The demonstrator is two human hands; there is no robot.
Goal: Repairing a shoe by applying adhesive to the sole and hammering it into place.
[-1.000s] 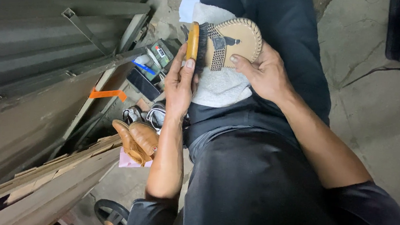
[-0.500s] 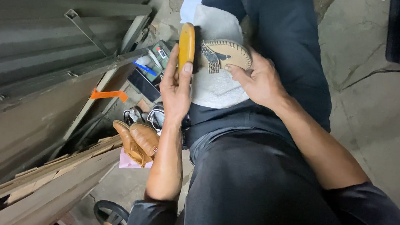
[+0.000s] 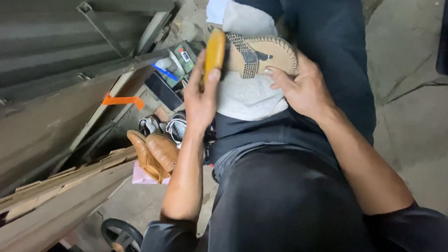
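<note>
My left hand (image 3: 201, 96) grips a yellow-orange oblong brush (image 3: 214, 54), held upright against the edge of a tan sandal. My right hand (image 3: 302, 87) holds that tan sandal (image 3: 265, 54) from its right side; the sandal has stitched edging and a dark woven strap. The sandal rests over a grey-white cloth (image 3: 246, 93) spread across my lap, on dark trousers (image 3: 307, 36).
Brown leather shoes (image 3: 152, 155) lie on the floor at my left, beside black-and-white shoes (image 3: 172, 127). Small boxes and tins (image 3: 178, 62) sit further back. Corrugated metal sheets (image 3: 31, 44) and wooden planks (image 3: 39, 201) line the left. A dark wheel (image 3: 120, 236) sits below. Concrete floor (image 3: 429, 122) is at the right.
The sandal has been turned flatter, its strap now facing up, and the brush shifted slightly along the sandal's left edge. Both hands kept their grip.
</note>
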